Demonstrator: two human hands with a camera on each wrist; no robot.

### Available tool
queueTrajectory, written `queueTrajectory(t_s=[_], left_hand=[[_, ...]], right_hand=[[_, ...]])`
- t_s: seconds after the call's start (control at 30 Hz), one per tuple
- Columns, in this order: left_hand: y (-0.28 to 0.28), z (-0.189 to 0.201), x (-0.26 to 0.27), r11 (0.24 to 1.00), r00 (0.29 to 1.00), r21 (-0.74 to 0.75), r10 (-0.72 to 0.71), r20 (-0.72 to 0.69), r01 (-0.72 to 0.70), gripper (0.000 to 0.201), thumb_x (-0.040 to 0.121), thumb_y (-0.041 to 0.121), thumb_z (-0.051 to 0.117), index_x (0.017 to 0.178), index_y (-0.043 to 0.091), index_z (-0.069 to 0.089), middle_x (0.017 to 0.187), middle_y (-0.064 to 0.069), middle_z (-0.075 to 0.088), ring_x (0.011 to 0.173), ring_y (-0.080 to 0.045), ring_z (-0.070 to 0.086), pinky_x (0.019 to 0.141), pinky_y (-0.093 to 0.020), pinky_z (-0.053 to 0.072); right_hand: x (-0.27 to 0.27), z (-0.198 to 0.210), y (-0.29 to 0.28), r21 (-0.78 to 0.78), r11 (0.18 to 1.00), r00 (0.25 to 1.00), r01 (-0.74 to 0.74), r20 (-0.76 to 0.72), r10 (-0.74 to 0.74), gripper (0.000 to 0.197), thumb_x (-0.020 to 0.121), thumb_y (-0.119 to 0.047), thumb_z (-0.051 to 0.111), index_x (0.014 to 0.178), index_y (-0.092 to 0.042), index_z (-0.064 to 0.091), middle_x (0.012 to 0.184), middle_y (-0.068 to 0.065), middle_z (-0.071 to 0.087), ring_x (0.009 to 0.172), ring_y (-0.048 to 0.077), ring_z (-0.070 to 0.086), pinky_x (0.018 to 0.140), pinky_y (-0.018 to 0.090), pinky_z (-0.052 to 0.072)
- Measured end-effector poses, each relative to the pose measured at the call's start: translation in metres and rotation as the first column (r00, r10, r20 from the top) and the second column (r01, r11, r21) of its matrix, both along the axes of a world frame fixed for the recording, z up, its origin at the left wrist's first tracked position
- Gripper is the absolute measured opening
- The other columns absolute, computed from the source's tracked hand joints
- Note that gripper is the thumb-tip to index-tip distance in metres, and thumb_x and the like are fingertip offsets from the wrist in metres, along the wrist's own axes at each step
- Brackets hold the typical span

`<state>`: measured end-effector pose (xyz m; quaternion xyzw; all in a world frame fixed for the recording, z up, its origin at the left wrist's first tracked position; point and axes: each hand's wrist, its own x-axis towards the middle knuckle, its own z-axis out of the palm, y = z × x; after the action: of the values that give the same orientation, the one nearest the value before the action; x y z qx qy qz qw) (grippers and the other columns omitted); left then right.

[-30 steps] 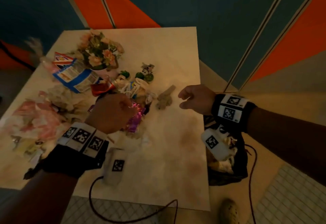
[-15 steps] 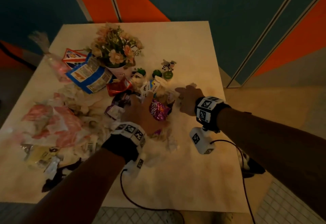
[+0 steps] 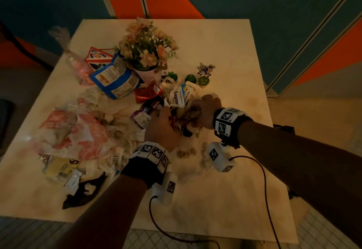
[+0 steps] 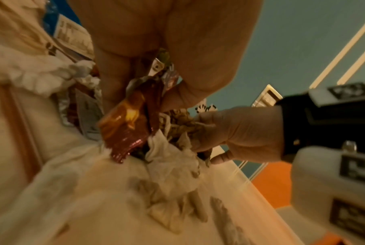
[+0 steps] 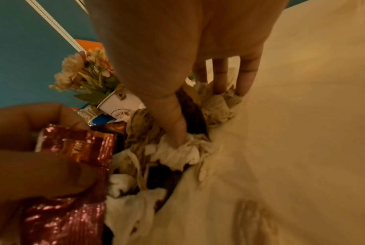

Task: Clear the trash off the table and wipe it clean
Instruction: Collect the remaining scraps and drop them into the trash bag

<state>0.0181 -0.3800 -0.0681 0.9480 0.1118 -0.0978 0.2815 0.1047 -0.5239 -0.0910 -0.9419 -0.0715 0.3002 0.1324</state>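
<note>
In the head view, the pale surface filled the middle of the frame, and the trash lay over its left half and centre. The left hand and the right hand met just right of the centre, both with fingers closed into the pile. A flower pot stood in the upper middle, with a blue snack bag just beside it on the left.

In the left wrist view, the left hand at the top pinched a shiny red wrapper between thumb and fingers. At the right, the right hand gripped crumpled tissue.

In the right wrist view, the right hand at the top had its thumb and fingers curled into the crumpled tissue on the surface. At the lower left, the left hand held the red wrapper. The flower pot stood at middle left.
</note>
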Motion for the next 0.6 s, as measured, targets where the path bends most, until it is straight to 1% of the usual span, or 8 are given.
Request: queueTrajectory(t_s=[0.03,0.1,0.17,0.27,0.4,0.47,0.53,0.6], left_hand=[[0.003,-0.003,-0.001,0.999,0.999,-0.025,0.027,0.022,-0.026,0.045,0.077,0.024,0.063,0.118,0.016,0.044,0.111,-0.012,0.056,0.101,-0.034,0.057,0.084,-0.043,0.051],[0.007,-0.004,-0.003,0.996,0.997,-0.049,0.07,0.043,-0.068,0.029,0.079,0.022,0.061,0.104,0.017,0.047,0.091,-0.007,0.061,0.088,-0.028,0.06,0.075,-0.037,0.051],[0.008,-0.004,-0.006,0.994,0.993,-0.04,0.107,0.052,-0.105,0.018,0.083,0.023,0.059,0.097,0.017,0.049,0.082,-0.006,0.062,0.081,-0.027,0.06,0.07,-0.035,0.05],[0.008,0.001,-0.011,0.984,0.982,-0.078,0.168,0.09,-0.161,0.008,0.087,0.024,0.056,0.088,0.019,0.05,0.071,-0.004,0.059,0.072,-0.028,0.06,0.065,-0.036,0.052],[0.012,0.014,-0.015,0.978,0.97,-0.094,0.198,0.142,-0.186,0.002,0.09,0.019,0.054,0.089,0.019,0.052,0.073,0.002,0.055,0.065,-0.016,0.05,0.06,-0.023,0.036],[0.016,0.022,-0.015,0.972,0.963,-0.119,0.218,0.16,-0.2,0.005,0.089,0.018,0.054,0.092,0.022,0.053,0.078,0.002,0.057,0.065,-0.013,0.049,0.058,-0.023,0.034],[0.018,0.03,-0.015,0.972,0.957,-0.114,0.224,0.182,-0.206,0.016,0.089,0.018,0.056,0.104,0.02,0.058,0.085,0.004,0.055,0.073,-0.014,0.049,0.066,-0.023,0.035],[0.018,0.039,-0.017,0.973,0.945,-0.091,0.227,0.235,-0.211,0.016,0.088,0.016,0.058,0.103,0.015,0.059,0.083,0.005,0.051,0.076,-0.015,0.047,0.069,-0.025,0.034]], right_hand=[[0.0,0.0,0.002,-0.002,1.0,1.0,0.016,0.011,-0.016,0.053,0.067,-0.05,0.076,0.113,-0.041,0.051,0.128,0.008,0.039,0.121,0.041,0.037,0.101,0.048,0.038],[0.002,-0.003,0.002,0.012,0.998,0.998,0.054,0.031,-0.054,0.047,0.061,-0.049,0.08,0.093,-0.039,0.048,0.118,0.008,0.048,0.108,0.038,0.047,0.088,0.044,0.047],[0.002,-0.005,0.0,0.058,0.994,0.995,0.092,0.025,-0.093,0.044,0.062,-0.041,0.083,0.087,-0.035,0.047,0.117,0.009,0.049,0.103,0.036,0.049,0.082,0.041,0.049],[-0.002,-0.001,-0.007,0.115,0.985,0.992,0.127,-0.001,-0.127,0.042,0.065,-0.029,0.084,0.089,-0.029,0.049,0.117,0.009,0.046,0.101,0.034,0.048,0.075,0.039,0.047],[-0.004,0.005,-0.018,0.251,0.948,0.98,0.196,-0.037,-0.193,0.037,0.068,-0.023,0.082,0.084,-0.021,0.049,0.095,0.004,0.047,0.079,0.025,0.045,0.053,0.026,0.035],[-0.006,0.009,-0.022,0.314,0.915,0.967,0.254,-0.051,-0.251,0.034,0.069,-0.019,0.079,0.074,-0.023,0.045,0.085,0.001,0.046,0.075,0.023,0.043,0.053,0.026,0.034],[-0.009,0.014,-0.027,0.383,0.871,0.949,0.308,-0.061,-0.309,0.036,0.071,-0.014,0.076,0.068,-0.023,0.041,0.082,0.001,0.043,0.077,0.024,0.042,0.058,0.03,0.036],[-0.012,0.02,-0.031,0.439,0.832,0.934,0.34,-0.053,-0.354,0.038,0.071,-0.009,0.075,0.066,-0.022,0.04,0.078,0.0,0.041,0.076,0.023,0.041,0.057,0.029,0.034]])
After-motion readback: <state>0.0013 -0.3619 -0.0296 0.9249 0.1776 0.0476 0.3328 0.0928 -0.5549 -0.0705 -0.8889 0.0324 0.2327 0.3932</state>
